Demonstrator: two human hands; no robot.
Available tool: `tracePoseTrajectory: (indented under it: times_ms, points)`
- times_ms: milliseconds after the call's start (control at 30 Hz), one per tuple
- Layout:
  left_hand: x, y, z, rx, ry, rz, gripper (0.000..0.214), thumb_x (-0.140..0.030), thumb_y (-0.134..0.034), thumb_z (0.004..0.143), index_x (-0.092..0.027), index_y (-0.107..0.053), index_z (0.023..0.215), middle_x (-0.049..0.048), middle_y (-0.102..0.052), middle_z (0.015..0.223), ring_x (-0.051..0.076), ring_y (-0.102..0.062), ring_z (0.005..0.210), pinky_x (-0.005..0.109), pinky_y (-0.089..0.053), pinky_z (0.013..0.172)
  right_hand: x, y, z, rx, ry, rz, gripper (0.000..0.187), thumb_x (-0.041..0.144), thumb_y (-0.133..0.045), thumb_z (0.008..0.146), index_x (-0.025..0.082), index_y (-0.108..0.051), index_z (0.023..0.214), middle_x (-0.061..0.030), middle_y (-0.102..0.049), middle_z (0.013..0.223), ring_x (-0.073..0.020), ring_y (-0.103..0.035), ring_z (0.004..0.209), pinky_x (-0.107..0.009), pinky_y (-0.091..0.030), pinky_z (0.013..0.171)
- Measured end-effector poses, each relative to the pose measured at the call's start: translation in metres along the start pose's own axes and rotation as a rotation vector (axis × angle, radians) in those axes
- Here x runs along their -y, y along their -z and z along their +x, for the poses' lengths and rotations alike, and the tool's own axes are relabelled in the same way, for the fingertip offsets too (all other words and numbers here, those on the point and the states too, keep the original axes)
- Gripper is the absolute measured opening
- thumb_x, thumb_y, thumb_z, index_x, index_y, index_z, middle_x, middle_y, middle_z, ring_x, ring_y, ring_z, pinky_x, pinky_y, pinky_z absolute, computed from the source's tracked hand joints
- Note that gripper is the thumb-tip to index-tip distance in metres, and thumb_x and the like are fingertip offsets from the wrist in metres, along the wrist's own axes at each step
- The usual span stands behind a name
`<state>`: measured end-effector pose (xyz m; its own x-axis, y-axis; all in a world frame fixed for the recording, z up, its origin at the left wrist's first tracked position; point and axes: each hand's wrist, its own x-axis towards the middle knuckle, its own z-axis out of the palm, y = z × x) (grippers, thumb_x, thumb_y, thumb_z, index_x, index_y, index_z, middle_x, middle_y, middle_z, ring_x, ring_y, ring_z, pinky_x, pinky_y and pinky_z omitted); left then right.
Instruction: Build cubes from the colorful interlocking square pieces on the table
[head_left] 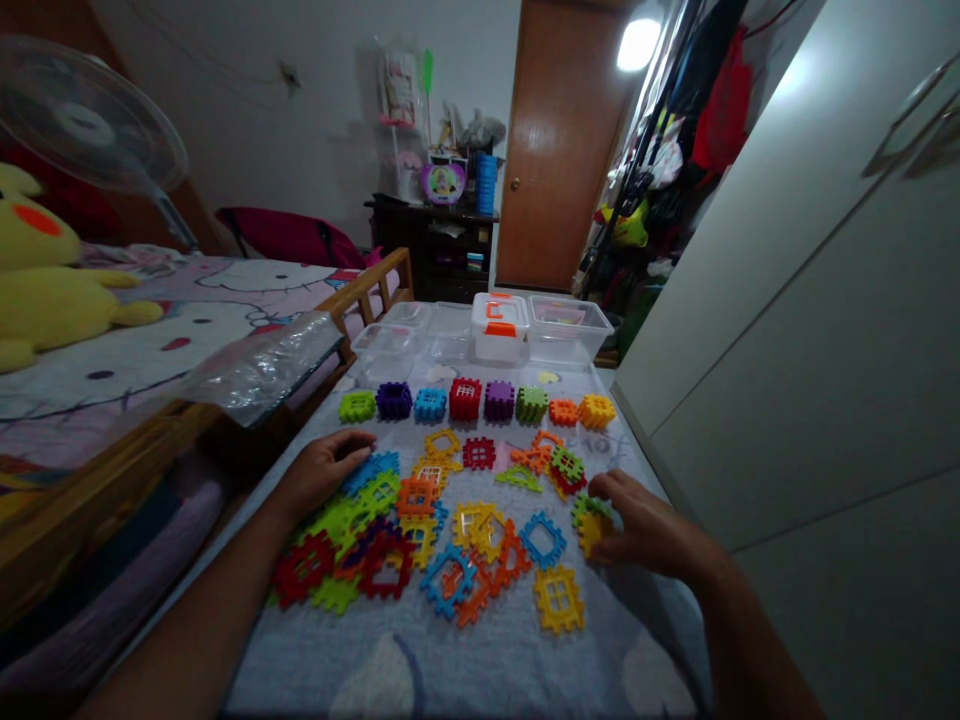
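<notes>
Interlocking plastic building pieces with notched edges lie loosely piled on a cloth-covered table [480, 660]. My left hand [322, 468] rests at the pile's left edge, thumb and fingers apart. Beside its thumb lies a blue piece [375, 465]. On the right, my right hand [645, 525] has thumb and fingers around a yellow piece [591, 535] with a green piece [587, 505] against it. A yellow window piece [559, 600] and a blue frame piece [543, 540] lie to the left of that hand. Red pieces [306, 568] are near my left forearm.
Behind the loose pieces runs a row of stacks sorted by colour, including a red stack [465, 400]. Farther back stand a lidded box with orange clasps [499, 345] and a clear bin [570, 345]. A wooden bed rail [367, 290] borders the left, a pale cabinet [810, 330] the right.
</notes>
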<state>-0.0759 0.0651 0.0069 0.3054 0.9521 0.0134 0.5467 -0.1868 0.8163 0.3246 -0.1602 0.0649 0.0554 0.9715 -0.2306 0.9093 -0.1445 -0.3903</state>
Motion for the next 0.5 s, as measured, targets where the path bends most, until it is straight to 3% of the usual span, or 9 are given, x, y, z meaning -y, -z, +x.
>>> tracePoseTrajectory:
  times_ms: [200, 333, 500]
  points:
    - [0.000, 0.001, 0.000, 0.000, -0.014, 0.016, 0.052, -0.059, -0.063, 0.064, -0.018, -0.072, 0.094, 0.0060, -0.076, 0.096, 0.027, -0.070, 0.089, 0.033, -0.055, 0.083, 0.007, -0.021, -0.016, -0.021, 0.035, -0.018, 0.033, 0.022, -0.067, 0.069, 0.021, -0.057, 0.100, -0.0083, -0.055, 0.108, -0.0230, -0.054, 0.100, -0.035, -0.046, 0.089]
    - [0.001, 0.001, 0.000, 0.013, -0.005, 0.009, 0.053, -0.060, -0.064, 0.064, -0.018, -0.072, 0.096, 0.0062, -0.076, 0.097, 0.027, -0.070, 0.091, 0.032, -0.055, 0.084, 0.011, -0.017, -0.012, -0.097, 0.101, -0.027, 0.031, 0.023, -0.065, 0.072, 0.019, -0.057, 0.102, -0.0095, -0.056, 0.107, -0.0239, -0.054, 0.101, -0.037, -0.046, 0.091]
    - [0.001, 0.001, 0.000, 0.011, -0.007, -0.006, 0.052, -0.061, -0.064, 0.063, -0.019, -0.073, 0.094, 0.0054, -0.077, 0.095, 0.027, -0.071, 0.089, 0.033, -0.055, 0.083, 0.037, -0.012, 0.012, -0.179, 0.203, -0.001, 0.038, 0.032, -0.066, 0.078, 0.020, -0.056, 0.112, -0.0092, -0.057, 0.108, -0.0228, -0.057, 0.097, -0.036, -0.047, 0.087]
